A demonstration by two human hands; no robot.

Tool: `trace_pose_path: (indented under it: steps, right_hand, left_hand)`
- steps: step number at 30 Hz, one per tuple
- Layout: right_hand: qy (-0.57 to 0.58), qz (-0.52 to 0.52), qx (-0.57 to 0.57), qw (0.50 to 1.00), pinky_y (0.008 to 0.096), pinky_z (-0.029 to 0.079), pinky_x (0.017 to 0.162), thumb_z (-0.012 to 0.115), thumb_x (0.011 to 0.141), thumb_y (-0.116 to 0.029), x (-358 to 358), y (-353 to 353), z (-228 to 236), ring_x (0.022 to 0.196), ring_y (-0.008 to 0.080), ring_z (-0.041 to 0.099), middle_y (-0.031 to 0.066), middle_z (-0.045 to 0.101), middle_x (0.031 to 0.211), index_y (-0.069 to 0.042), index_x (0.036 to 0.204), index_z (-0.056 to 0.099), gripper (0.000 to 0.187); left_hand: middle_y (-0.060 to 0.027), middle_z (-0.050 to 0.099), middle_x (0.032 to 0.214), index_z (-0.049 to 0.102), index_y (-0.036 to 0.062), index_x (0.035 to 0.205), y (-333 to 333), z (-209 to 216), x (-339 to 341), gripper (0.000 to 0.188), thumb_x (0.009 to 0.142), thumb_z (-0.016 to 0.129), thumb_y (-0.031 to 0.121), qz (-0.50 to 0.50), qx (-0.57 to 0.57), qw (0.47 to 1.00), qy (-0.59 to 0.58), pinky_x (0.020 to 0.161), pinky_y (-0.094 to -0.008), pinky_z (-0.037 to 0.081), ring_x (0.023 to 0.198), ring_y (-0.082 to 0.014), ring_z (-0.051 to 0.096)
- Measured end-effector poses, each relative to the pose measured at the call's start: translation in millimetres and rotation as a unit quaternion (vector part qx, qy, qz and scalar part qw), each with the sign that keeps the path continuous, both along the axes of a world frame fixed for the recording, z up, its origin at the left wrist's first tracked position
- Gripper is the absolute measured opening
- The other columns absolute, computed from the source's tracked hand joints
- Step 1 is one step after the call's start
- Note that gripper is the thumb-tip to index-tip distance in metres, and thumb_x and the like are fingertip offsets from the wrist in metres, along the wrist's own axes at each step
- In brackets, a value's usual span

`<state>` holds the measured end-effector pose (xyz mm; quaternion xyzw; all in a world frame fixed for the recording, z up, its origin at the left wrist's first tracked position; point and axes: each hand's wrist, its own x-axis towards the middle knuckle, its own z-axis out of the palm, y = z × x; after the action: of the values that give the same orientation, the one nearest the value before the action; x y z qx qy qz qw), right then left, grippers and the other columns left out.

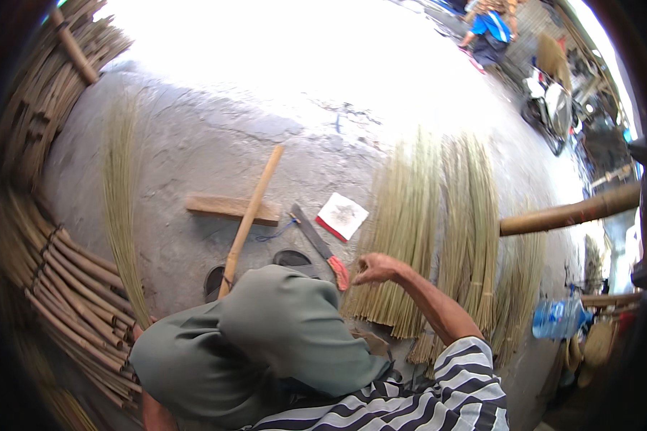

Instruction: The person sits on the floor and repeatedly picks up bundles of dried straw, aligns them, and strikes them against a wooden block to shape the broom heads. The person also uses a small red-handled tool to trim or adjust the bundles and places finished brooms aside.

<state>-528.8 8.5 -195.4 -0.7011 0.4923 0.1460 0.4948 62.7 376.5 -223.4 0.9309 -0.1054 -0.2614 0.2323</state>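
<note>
Got right hand (376, 270) curled closed by tan-green straw bundles (406, 230), right of centre. Can't tell grip of left hand (137, 332) near slim straw bunch (120, 208), frame left, blocked by grey-green trousers (266, 309). Spotting red-handled machete (314, 235) mid-frame.

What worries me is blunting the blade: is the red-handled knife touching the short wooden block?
Apart. The head view shows a strip of grey floor between the right end of the wooden block and the tip of the knife.
</note>
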Motion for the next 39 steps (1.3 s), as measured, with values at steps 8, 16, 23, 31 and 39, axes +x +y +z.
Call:
trace_pose_path:
  steps: [8, 16, 23, 31, 39]
  right_hand:
    - [-0.206, -0.35, -0.307, 0.861, 0.0522, 0.051, 0.112, 0.093, 0.08, -0.048, 96, -199, 110, 0.14, 0.0463, 0.053, 0.0374, 0.051, 0.148, -0.003, 0.166, 0.018, 0.122]
    - [-0.384, 0.235, -0.533, 0.716, 0.0525, 0.033, 0.128, 0.09, 0.083, -0.028, 297, -20, 162, 0.148, 0.0364, 0.045, 0.0179, 0.054, 0.151, -0.015, 0.151, 0.054, 0.078]
    - [-0.071, 0.449, -0.334, 0.826, 0.051, 0.052, 0.073, 0.076, 0.088, -0.021, 322, -12, 133, 0.089, 0.0326, 0.073, 0.0102, 0.072, 0.091, -0.012, 0.114, 0.066, 0.03]
    - [-0.091, 0.185, -0.332, 0.921, 0.0485, 0.058, 0.057, 0.061, 0.101, -0.019, 202, -39, 98, 0.059, 0.0291, 0.068, 0.0102, 0.066, 0.069, -0.011, 0.095, 0.062, 0.01]
    - [-0.016, -0.142, -0.381, 0.913, 0.0346, 0.055, 0.052, 0.064, 0.108, -0.029, 99, -162, 96, 0.063, 0.0172, 0.062, 0.006, 0.068, 0.081, -0.005, 0.115, 0.068, 0.025]
  left_hand:
    - [-0.0237, 0.074, 0.112, 0.063, 0.0081, 0.129, 2, 42, -33, 0.058, 0.075, 0.084, 0.015, -0.032, 0.022, 0.999, -0.007, 0.09, -0.0526, 0.054, 0.109, -0.0424, 0.07]
    - [-0.0233, 0.074, 0.109, 0.064, 0.0096, 0.126, -79, 131, -53, 0.056, 0.074, 0.083, 0.016, -0.257, 0.044, 0.963, -0.066, 0.09, -0.0538, 0.054, 0.108, -0.0443, 0.07]
    - [-0.0212, 0.075, 0.099, 0.066, 0.0138, 0.115, -175, 174, -74, 0.039, 0.077, 0.073, 0.015, -0.508, 0.052, 0.855, -0.089, 0.088, -0.0561, 0.055, 0.102, -0.0473, 0.07]
    - [-0.0161, 0.071, 0.095, 0.066, 0.0084, 0.122, -255, 175, -87, 0.043, 0.08, 0.067, -0.002, -0.603, -0.092, 0.741, -0.28, 0.09, -0.0494, 0.053, 0.089, -0.0384, 0.07]
    - [-0.0127, 0.059, 0.154, 0.056, 0.0132, 0.153, -255, 225, -67, 0.067, 0.089, 0.075, 0.013, -0.447, -0.262, 0.754, -0.404, 0.13, -0.0578, 0.023, 0.147, -0.031, 0.051]
